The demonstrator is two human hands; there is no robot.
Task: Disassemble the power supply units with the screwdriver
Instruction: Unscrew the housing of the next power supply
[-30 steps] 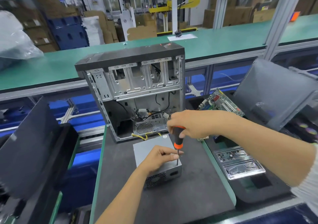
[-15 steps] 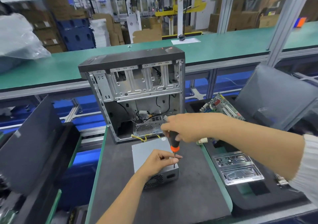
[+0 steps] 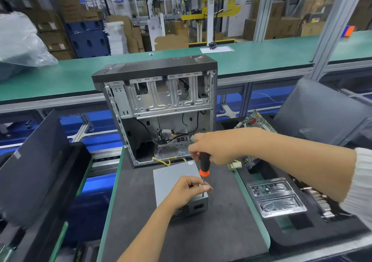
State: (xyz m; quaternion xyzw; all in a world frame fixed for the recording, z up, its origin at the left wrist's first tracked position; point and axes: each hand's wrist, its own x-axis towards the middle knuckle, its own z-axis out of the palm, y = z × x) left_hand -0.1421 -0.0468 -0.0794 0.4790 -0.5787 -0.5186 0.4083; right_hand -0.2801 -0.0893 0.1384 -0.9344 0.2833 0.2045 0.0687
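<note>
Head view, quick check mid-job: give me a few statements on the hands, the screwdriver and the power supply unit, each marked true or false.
1. The right hand grips the screwdriver by its handle. True.
2. The screwdriver lies flat on the mat. False: it stands nearly upright, tip down at the near right corner of the power supply unit.
3. The left hand rests on the power supply unit, fingers by the screwdriver shaft. True.
4. The power supply unit sits inside the computer case. False: it lies on the dark mat in front of the open case.
5. A circuit board stands right of the case. True.
</note>
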